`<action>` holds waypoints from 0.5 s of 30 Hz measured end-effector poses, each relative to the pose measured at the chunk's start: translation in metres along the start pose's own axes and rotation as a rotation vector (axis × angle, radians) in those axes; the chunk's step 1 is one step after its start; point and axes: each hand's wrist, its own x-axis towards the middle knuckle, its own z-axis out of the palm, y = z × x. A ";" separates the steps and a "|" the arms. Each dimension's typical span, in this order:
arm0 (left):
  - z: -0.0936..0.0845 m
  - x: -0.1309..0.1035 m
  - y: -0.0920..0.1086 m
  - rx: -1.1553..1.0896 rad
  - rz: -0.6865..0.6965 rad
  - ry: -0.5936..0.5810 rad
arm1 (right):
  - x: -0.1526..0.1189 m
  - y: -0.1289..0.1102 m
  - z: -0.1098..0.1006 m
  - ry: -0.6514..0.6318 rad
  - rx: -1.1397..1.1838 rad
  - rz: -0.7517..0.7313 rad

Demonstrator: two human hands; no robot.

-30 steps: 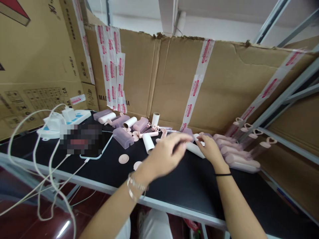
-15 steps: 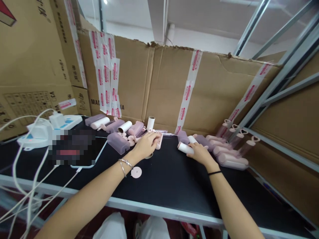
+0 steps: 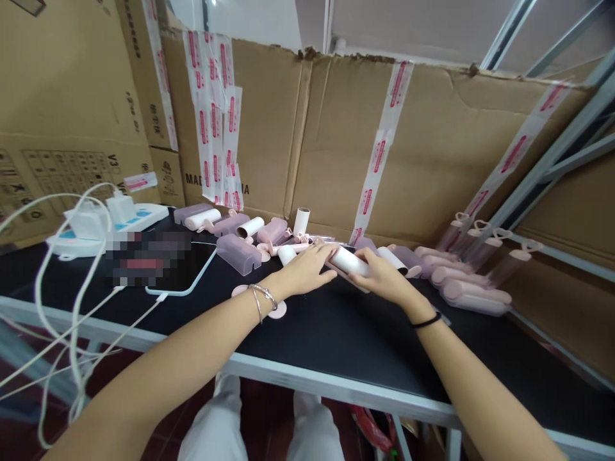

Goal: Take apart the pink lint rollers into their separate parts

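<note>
In the head view my right hand grips a white paper roll from its right side, thumb in front and fingers behind. Against the roll's left end is my left hand, its thumb and fingers around the end of a pale pink piece that shows under the roll. My fingers partly hide that piece, so its full shape cannot be made out. Beside my left wrist lies a round pink disc. Behind my left hand rests another white roll, partly covered.
Translucent mauve covers and white rolls lie along the back. One roll stands upright. Several pink lint rollers are piled at the right. A tablet, a power strip and white cables occupy the left. Cardboard walls the back.
My right hand has lifted the white roll and brought it left to my left hand. The left hand has moved slightly right with the pink piece. The camera view has tilted down.
</note>
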 end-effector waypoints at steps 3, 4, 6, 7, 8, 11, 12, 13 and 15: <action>0.005 -0.003 0.003 -0.136 0.011 -0.020 | -0.002 -0.012 -0.002 -0.024 0.129 -0.105; 0.007 -0.003 0.005 -0.188 0.003 -0.018 | -0.003 -0.014 -0.003 -0.030 0.167 -0.133; 0.010 -0.001 0.006 -0.299 -0.034 0.011 | -0.003 -0.015 -0.004 -0.017 0.234 -0.169; 0.012 0.000 0.006 -0.357 -0.067 0.047 | -0.003 -0.014 -0.003 0.007 0.263 -0.172; 0.013 0.002 0.006 -0.420 -0.110 0.096 | -0.002 -0.012 -0.003 0.045 0.286 -0.165; 0.014 0.008 0.003 -0.647 -0.272 0.276 | 0.003 0.002 0.001 0.212 0.311 -0.078; 0.013 0.010 0.002 -0.733 -0.320 0.333 | 0.005 0.008 0.003 0.267 0.301 -0.036; 0.012 0.011 0.001 -0.820 -0.359 0.384 | 0.007 0.015 0.005 0.315 0.283 0.005; 0.007 0.013 0.000 -0.982 -0.413 0.482 | 0.009 0.026 0.008 0.374 0.230 0.067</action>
